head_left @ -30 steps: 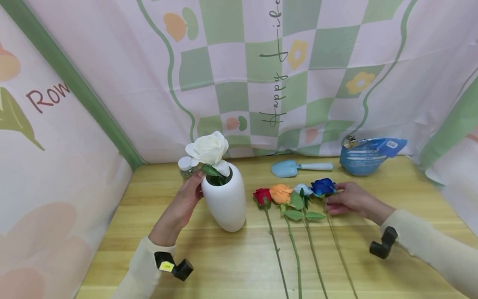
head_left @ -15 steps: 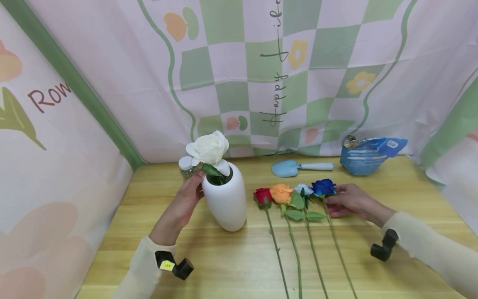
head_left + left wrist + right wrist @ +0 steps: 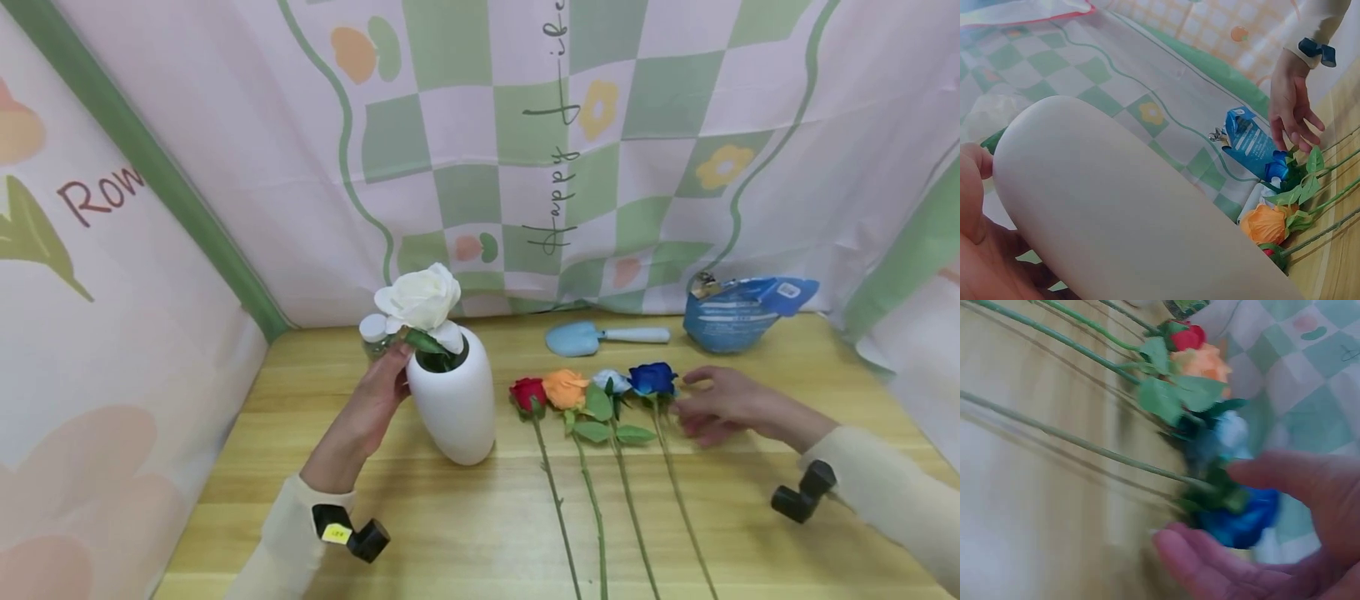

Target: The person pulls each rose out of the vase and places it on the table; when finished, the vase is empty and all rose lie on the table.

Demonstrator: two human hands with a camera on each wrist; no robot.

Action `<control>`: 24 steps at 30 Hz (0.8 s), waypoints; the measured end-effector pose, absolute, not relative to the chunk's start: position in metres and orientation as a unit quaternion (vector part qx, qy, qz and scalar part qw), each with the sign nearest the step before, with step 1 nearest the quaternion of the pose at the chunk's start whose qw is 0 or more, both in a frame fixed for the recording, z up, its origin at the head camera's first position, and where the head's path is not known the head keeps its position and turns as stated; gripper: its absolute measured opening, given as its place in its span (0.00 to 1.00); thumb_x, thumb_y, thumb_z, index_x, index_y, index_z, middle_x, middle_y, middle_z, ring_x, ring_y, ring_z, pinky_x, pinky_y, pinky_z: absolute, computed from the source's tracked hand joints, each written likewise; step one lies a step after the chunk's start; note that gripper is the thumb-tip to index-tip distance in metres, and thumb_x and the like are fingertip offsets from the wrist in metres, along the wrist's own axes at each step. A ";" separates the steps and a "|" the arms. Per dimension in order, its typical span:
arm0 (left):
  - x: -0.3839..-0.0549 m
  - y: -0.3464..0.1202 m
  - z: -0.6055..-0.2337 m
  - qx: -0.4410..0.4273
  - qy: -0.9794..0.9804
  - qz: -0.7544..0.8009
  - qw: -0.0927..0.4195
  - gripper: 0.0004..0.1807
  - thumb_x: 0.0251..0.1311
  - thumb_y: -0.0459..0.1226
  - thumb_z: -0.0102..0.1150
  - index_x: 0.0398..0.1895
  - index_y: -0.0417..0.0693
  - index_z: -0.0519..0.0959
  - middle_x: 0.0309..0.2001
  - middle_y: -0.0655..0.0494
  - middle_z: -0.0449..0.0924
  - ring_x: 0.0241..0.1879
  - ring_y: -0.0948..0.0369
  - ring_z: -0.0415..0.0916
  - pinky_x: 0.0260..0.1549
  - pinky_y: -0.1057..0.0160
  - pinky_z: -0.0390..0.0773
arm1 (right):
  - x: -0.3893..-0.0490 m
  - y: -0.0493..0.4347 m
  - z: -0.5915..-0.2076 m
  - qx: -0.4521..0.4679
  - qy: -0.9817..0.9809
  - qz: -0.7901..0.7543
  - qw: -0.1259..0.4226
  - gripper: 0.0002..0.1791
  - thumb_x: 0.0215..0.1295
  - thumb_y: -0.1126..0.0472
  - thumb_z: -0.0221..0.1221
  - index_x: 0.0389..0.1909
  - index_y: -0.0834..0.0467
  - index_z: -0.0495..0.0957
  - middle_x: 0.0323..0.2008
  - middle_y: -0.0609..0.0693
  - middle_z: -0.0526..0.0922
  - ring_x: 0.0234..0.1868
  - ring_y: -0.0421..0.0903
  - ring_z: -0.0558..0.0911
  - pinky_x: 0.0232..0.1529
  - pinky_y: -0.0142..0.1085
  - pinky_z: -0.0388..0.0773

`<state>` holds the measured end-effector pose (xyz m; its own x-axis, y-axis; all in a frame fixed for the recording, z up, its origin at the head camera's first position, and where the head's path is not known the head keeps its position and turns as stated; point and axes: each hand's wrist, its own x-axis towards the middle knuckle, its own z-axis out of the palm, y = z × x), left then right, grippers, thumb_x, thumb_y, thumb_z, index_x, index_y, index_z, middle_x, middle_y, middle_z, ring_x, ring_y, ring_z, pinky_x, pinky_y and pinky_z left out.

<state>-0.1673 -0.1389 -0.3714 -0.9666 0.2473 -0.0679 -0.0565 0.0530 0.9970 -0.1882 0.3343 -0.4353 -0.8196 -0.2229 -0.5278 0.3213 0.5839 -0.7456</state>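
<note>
My left hand [image 3: 377,400] grips the white vase [image 3: 454,417] on its left side, close to the rim. A white rose [image 3: 420,298] stands in the vase, its bloom leaning over the mouth; the stem inside is hidden. To the right, a dark blue rose [image 3: 652,379] lies on the table, and my right hand [image 3: 723,406] is just beside its bloom with relaxed fingers, holding nothing. In the right wrist view thumb and fingers are spread apart near the blue bloom [image 3: 1238,519]. Left of it lie a light blue rose [image 3: 611,381], an orange rose [image 3: 564,388] and a red rose [image 3: 528,393].
Behind the roses lies a light blue trowel [image 3: 577,338]. A blue bag [image 3: 731,317] with a clip stands at the back right. A small jar with a white lid [image 3: 372,327] is behind the vase. A printed cloth [image 3: 465,125] hangs along the table's back edge.
My right hand has let go of the dark blue rose's stem and moved a little to the right, fingers loosened. My left hand, the vase and the white rose stay in place.
</note>
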 end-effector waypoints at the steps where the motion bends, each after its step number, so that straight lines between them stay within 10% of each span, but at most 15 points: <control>1: -0.168 -0.139 -0.371 0.066 0.717 0.685 0.111 0.28 0.72 0.48 0.33 0.70 0.44 0.61 0.67 0.50 0.62 0.65 0.53 0.62 0.63 0.55 0.64 | -0.187 0.335 -0.429 0.019 0.853 -0.431 0.292 0.48 0.66 0.57 0.63 0.72 0.77 0.45 0.41 0.59 0.86 0.38 0.51 0.87 0.38 0.46 0.86; 9: -0.168 -0.139 -0.369 0.063 0.724 0.678 0.112 0.27 0.73 0.46 0.31 0.69 0.44 0.63 0.65 0.50 0.63 0.62 0.54 0.63 0.60 0.59 0.66 | -0.182 0.316 -0.371 -0.123 0.943 -0.268 0.155 0.34 0.62 0.56 0.67 0.58 0.76 0.69 0.35 0.55 0.86 0.29 0.43 0.84 0.26 0.34 0.83; 24: -0.167 -0.138 -0.370 0.067 0.724 0.679 0.106 0.30 0.72 0.48 0.33 0.69 0.41 0.63 0.66 0.46 0.64 0.64 0.51 0.64 0.62 0.57 0.65 | -0.183 0.204 -0.301 -0.282 0.893 -0.351 -0.014 0.13 0.65 0.59 0.66 0.49 0.58 0.82 0.39 0.49 0.88 0.37 0.38 0.86 0.39 0.29 0.83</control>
<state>-0.1673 -0.1379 -0.3698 -0.9687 0.2401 -0.0625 -0.0470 0.0698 0.9965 -0.1833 0.2041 -0.3008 -0.8409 -0.4932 0.2226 -0.5130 0.5955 -0.6182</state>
